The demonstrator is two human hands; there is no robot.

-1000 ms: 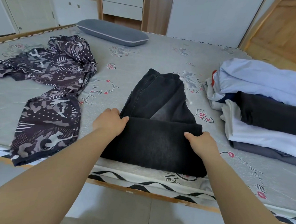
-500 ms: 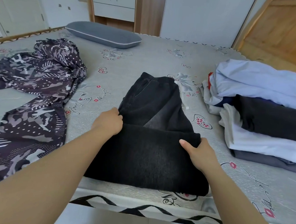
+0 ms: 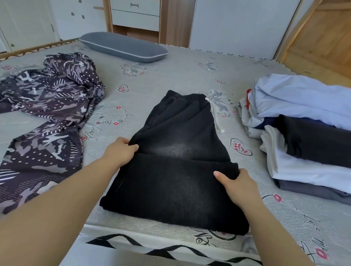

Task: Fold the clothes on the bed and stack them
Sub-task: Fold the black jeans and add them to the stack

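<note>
So the black jeans [image 3: 177, 163] are lying in the middle of the bed [image 3: 173, 75], near the front edge, with the bottom part folded up over the rest. The left hand [image 3: 121, 152] pinches the fold's left end, fingers curled onto the fabric. The right hand [image 3: 236, 183] grips the right end of the fold, thumb on top; the other fingers look tucked underneath, though I can't really see them. Off to the left there's a camo-print garment [image 3: 43, 113] sprawled out unfolded. On the right sits a stack of folded clothes [image 3: 304, 135], white, dark and pale blue layers. A grey pillow [image 3: 124, 46] lies at the far side.
</note>
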